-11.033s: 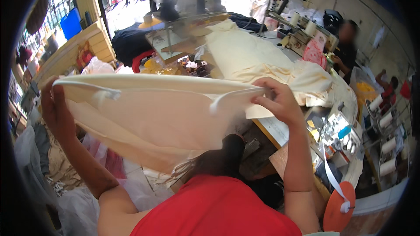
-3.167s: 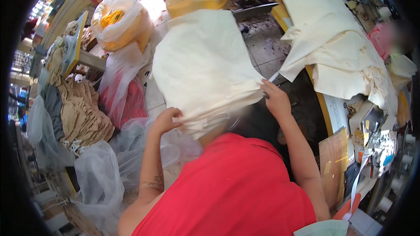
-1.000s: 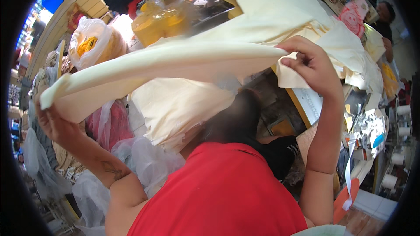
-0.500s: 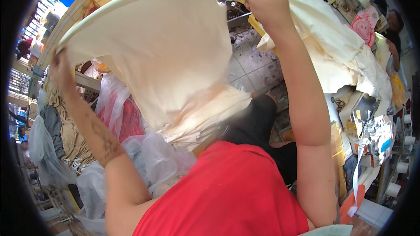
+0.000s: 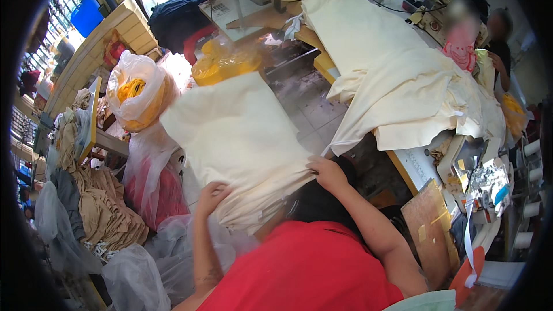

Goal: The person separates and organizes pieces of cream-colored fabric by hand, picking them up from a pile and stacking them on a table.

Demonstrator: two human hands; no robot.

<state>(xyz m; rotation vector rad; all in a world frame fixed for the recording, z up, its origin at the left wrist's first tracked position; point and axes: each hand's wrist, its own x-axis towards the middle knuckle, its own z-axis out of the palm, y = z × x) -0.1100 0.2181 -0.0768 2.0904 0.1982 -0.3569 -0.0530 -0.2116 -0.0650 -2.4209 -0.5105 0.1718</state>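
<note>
Cloth [image 5: 242,129] btwn L hand [image 5: 213,197], R hand [image 5: 330,174]

I can read no words or numbers from here. The pink bag [image 5: 460,52] carries a red print, too unclear for me to make out.

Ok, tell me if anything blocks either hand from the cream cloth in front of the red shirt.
Nothing visible does: the left hand meets the cream cloth at its near left edge, the right hand at its near right.
</note>
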